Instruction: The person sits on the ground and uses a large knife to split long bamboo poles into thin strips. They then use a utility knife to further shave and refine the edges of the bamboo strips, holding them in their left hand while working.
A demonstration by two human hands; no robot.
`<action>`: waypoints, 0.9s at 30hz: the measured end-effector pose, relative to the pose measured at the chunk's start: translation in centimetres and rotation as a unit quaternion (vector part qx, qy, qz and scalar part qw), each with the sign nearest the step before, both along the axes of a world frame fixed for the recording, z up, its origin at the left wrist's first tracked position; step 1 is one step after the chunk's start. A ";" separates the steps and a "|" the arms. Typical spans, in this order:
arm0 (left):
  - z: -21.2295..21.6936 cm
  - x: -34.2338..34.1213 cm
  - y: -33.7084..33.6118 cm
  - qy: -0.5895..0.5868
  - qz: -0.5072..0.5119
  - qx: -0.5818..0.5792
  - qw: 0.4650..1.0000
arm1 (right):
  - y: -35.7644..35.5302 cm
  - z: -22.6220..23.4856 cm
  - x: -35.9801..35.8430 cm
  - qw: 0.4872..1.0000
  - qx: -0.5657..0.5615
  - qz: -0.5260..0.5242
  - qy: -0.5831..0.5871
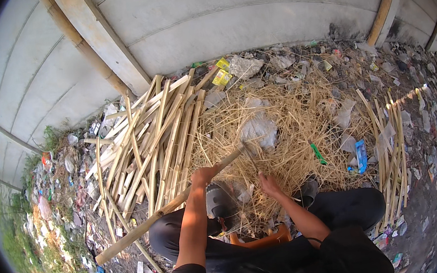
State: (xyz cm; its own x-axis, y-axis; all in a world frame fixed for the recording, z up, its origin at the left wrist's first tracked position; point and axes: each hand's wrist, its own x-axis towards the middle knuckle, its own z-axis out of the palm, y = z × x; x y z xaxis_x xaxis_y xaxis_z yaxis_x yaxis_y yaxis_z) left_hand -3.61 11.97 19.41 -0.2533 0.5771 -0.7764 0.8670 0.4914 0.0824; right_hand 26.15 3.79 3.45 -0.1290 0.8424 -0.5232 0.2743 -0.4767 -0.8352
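My left hand (204, 176) is wrapped round a long bamboo pole (150, 222), which slants across my left thigh from the lower left up to the middle. In my closed right hand (270, 184) is the handle of a long-bladed knife (251, 158). Its narrow blade points away from me and meets the far end of the pole; whether it has cut into the bamboo is too small to tell. Just beyond that end, a pale stone (259, 131) lies among straw-coloured bamboo shavings (303, 121).
Split bamboo strips (149, 144) are heaped at the left, and thinner strips (390, 154) lie at the right. A green-handled tool (317, 154) and a blue wrapper (361, 156) lie on the shavings. Under me is an orange stool (262, 239). A grey wall (247, 12) stands behind littered ground.
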 end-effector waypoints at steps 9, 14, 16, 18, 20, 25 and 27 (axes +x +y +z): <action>-5.7 -5.4 -1.4 -0.016 -0.151 0.136 0.979 | 0.1 2.1 -0.6 0.999 0.003 0.050 0.019; -5.3 -2.9 0.0 -0.044 -0.197 0.245 0.948 | 0.1 1.2 0.7 1.000 0.008 -0.012 0.023; -7.0 -5.4 -0.9 -0.044 -0.192 0.317 0.928 | 0.1 2.1 -0.9 0.998 0.040 -0.019 0.043; -7.3 -6.1 -1.3 -0.012 -0.208 0.348 0.914 | 0.0 2.9 -1.5 0.993 0.105 -0.035 0.049; -5.1 -3.6 -0.3 -0.024 -0.191 0.270 0.944 | -0.1 2.9 -0.9 0.984 0.140 -0.081 0.071; -1.1 -2.0 0.1 -0.133 -0.082 0.012 0.988 | 0.6 1.8 -0.1 0.993 0.109 -0.048 0.029; -3.1 -3.8 -1.3 -0.151 -0.054 0.013 0.987 | 0.7 3.0 -0.7 0.995 0.065 0.036 -0.066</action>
